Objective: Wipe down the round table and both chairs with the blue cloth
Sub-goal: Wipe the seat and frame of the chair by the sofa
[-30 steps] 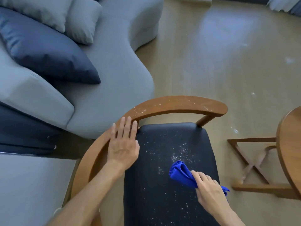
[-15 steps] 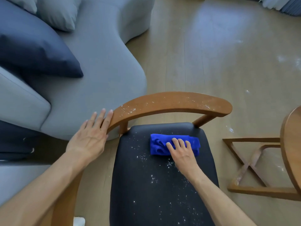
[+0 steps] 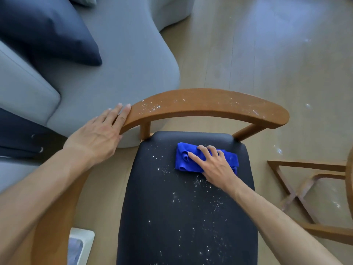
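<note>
Two hands busy: my right hand (image 3: 215, 165) presses the blue cloth (image 3: 193, 159) flat-fingered onto the back of the chair (image 3: 181, 217) seat. It looks soft, bunchy, light; I'd keep the palm on its middle. Left hand (image 3: 99, 134) rests released on the backrest end.

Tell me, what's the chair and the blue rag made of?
The chair's backrest looks like smooth brown wood, with a faint grain. Its seat looks like dark padded fabric or leather; I can't tell which. The blue cloth looks like soft microfibre, bunched in plush folds.
</note>
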A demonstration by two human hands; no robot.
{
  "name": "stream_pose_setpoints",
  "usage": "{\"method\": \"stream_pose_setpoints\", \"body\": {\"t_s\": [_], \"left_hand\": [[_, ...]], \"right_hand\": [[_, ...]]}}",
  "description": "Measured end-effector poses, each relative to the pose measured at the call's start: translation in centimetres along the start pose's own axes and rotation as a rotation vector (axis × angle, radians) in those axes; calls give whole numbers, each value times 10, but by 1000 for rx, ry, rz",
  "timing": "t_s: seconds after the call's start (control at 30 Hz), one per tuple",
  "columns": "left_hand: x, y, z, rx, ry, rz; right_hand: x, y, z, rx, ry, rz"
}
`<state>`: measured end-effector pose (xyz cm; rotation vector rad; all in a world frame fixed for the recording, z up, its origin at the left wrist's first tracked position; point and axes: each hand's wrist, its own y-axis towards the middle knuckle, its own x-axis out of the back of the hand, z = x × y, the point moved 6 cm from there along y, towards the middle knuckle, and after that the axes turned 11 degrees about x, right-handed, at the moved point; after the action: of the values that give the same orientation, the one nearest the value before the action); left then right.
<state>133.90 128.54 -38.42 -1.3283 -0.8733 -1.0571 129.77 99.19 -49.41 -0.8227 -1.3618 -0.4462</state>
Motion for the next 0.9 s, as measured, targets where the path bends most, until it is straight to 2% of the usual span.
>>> {"method": "stream_pose_setpoints", "body": {"t_s": [0.23,0.3,0.37,0.43,0.53,0.6,0.67,0.77,0.83,0.9], "left_hand": [[0,0,0,10,-1,15],[0,1,0,10,-8,18],[0,0,0,12,-27,25],[0,0,-1,6,-30,32],[2,-1,-2,5,-24,41],[3,-2,-3,8,-24,38],[4,-2,-3,2,-22,30],[3,-2,-3,0,-22,27],[2,0,-3,0,-21,21],[1,1,-2,-2,-27,22]], "right_hand": [[2,-18,26,-93,66,-164],[-9,-48,57,-58,94,-203],[-24,-94,106,57,121,-220],[-41,-144,159,173,178,-145],[-49,-180,189,189,261,86],[-29,-164,169,255,291,35],[-2,-123,124,267,326,-115],[35,-25,31,-64,215,-237],[43,36,-8,-253,122,-223],[33,78,-14,-324,125,-132]]}}
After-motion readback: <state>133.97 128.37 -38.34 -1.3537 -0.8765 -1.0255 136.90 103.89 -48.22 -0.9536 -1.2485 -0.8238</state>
